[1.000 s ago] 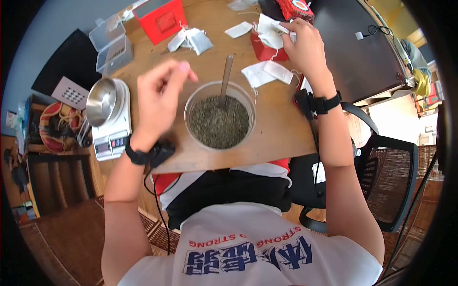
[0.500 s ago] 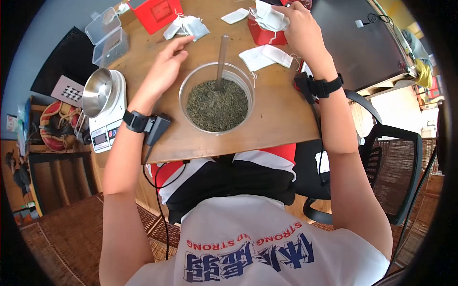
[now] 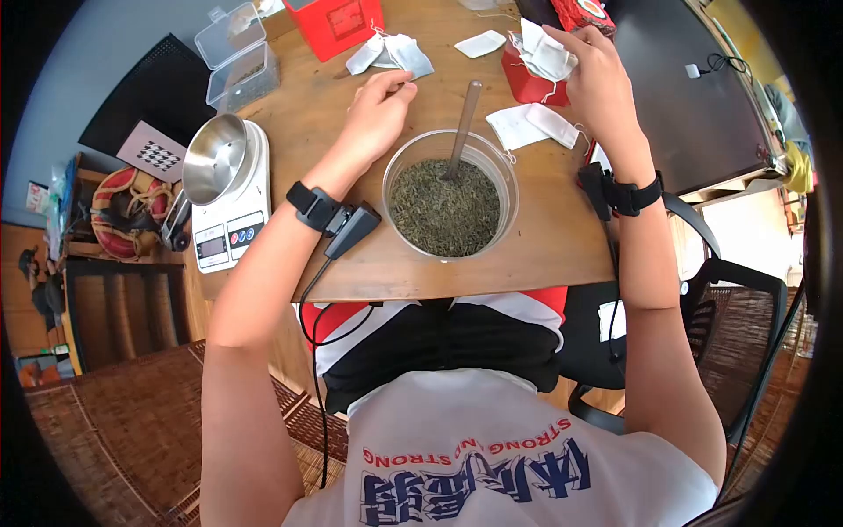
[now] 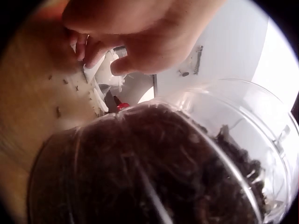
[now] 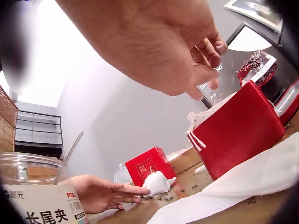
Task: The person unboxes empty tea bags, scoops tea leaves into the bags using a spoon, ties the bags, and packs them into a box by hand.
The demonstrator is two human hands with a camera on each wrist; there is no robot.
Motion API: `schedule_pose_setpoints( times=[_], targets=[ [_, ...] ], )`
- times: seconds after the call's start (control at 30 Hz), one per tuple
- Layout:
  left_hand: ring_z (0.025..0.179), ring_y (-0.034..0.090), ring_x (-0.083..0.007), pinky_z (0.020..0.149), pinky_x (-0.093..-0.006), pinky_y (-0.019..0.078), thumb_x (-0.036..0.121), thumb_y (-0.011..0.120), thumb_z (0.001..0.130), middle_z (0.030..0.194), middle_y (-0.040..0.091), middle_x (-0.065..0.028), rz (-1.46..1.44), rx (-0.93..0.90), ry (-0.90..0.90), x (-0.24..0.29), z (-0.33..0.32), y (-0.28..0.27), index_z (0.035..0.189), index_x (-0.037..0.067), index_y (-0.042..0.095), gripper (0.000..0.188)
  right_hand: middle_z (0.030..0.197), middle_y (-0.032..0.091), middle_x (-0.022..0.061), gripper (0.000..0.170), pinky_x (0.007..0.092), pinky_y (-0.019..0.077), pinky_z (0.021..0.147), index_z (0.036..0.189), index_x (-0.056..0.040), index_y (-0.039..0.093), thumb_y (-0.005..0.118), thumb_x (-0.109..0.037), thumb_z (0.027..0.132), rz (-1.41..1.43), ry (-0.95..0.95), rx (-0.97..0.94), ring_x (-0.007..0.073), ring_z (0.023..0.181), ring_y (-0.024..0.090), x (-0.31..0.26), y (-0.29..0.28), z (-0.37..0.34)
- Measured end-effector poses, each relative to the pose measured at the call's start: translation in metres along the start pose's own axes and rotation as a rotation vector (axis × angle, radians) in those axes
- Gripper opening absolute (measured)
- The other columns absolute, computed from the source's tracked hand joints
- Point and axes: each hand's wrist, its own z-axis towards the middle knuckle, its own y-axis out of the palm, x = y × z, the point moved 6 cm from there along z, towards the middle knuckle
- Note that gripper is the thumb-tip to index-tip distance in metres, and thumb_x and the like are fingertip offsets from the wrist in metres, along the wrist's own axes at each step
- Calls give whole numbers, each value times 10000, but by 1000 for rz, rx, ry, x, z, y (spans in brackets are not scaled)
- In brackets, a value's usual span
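My left hand (image 3: 378, 119) reaches past the clear tub (image 3: 452, 256) of dried tea leaves (image 3: 443, 211), where a spoon (image 3: 464, 127) stands upright. Its fingers lie fairly straight; in the right wrist view they reach a plump white tea bag (image 5: 158, 183). My right hand (image 3: 601, 83) hovers at the small red box (image 3: 527, 83), which is stuffed with white tea bags (image 3: 546, 57). In the right wrist view its fingers (image 5: 205, 72) bend loosely above the box, with no bag showing between them. Flat white bags (image 3: 518, 127) lie before this box.
At left a kitchen scale (image 3: 230, 233) carries a metal bowl (image 3: 215, 158). Behind it stands an open clear plastic box (image 3: 246, 75). A larger red box (image 3: 334, 26) is at the back, near white tea bags (image 3: 408, 57). One more bag (image 3: 480, 44) lies farther right.
My left hand has moved from beside the tub forward to the white tea bags at the back. My right hand, earlier at a raised white bag, stays over the small red box.
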Motion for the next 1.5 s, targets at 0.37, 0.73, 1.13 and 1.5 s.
schedule_pose_setpoints(
  times=[0.37,0.73,1.13,1.5],
  targets=[
    [1037,644,-139,922,-289,509,26,616,985,1128,699,-104,-537,195,420,97,-66,-68,1168,-42,671,203,949,641,150,247,373,503,817,1034,7,726,623,75,820,326,-273,439,333,871,624,-74,-67,-2],
    [959,623,-129,878,-264,513,-195,595,824,1070,631,-115,-468,-3,529,104,-93,-45,1004,-58,625,228,817,735,112,273,320,506,702,1012,43,637,668,67,742,743,-588,77,233,758,626,-111,-65,-22],
    [861,611,-116,745,-238,489,-181,611,793,1063,644,-107,-497,61,356,82,-91,-52,973,-37,648,233,944,713,-23,266,306,476,612,940,-180,686,816,-84,729,569,-630,94,193,775,558,-125,-64,-39],
    [882,659,-242,702,-306,483,24,849,660,1082,638,-148,-89,-107,601,107,-99,-49,909,104,743,281,888,697,3,208,321,491,642,881,-124,709,822,-85,711,742,-601,-76,202,742,582,-130,-47,-35]
  ],
)
